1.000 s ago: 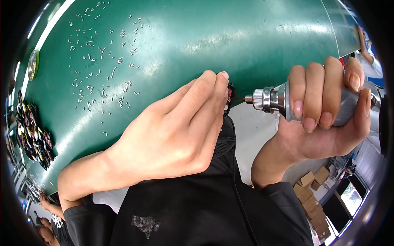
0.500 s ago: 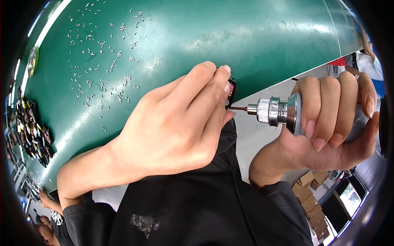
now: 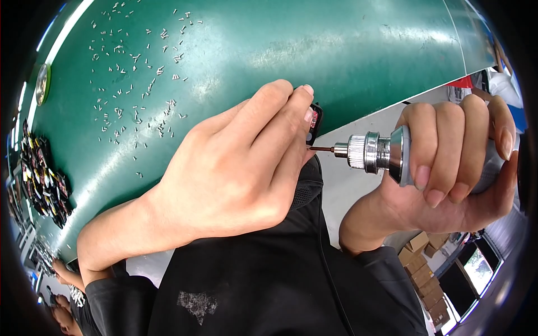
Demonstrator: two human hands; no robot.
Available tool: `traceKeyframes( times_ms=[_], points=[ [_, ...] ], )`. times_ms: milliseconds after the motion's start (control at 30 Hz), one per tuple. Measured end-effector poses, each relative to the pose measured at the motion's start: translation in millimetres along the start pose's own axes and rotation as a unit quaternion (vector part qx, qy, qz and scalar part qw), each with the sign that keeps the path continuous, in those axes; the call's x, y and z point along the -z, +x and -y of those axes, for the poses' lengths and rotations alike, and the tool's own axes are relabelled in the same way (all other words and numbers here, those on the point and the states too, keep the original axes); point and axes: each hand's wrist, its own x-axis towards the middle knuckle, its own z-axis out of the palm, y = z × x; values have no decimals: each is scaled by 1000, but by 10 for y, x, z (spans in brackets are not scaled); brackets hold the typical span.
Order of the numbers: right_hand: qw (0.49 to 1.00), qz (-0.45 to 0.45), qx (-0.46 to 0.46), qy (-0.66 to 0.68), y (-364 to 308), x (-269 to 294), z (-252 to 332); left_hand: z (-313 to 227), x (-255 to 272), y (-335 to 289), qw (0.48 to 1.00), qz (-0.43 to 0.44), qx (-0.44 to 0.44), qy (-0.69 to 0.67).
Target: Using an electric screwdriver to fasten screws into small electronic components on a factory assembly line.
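My left hand [image 3: 232, 159] is closed around a small black casing [image 3: 317, 119] at the table's near edge; most of the casing lies behind my fingers, and a bit of red shows inside it. Held level in my right hand [image 3: 448, 154] is a power screwdriver [image 3: 365, 152] with a silver ribbed collar and grey body. Its thin brown bit points left and reaches the near end of the casing, by my left fingertips. Whether the tip sits in a screw cannot be made out.
Many small screws [image 3: 159, 71] lie scattered over the green tabletop [image 3: 246, 33]. A pile of black parts [image 3: 45, 179] lies at the left edge, with a round green-rimmed dish [image 3: 42, 84] beyond. Cardboard boxes [image 3: 426, 285] stand lower right. Another person's arm [image 3: 67, 274] shows lower left.
My left hand and the casing have shifted slightly up and left. The screwdriver has moved a little left, its bit still at the casing. The view itself has shifted slightly.
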Motion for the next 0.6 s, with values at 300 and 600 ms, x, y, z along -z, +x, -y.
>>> traceKeyframes(
  times_ms=[300,600],
  points=[
    [1000,9,-8,-5,3,37,12,14,-28,-13,1000,-16,-7,0],
    [1000,5,-3,-20,20,53,-10,19,-41,-7,1000,-23,-7,-4]
  ],
)
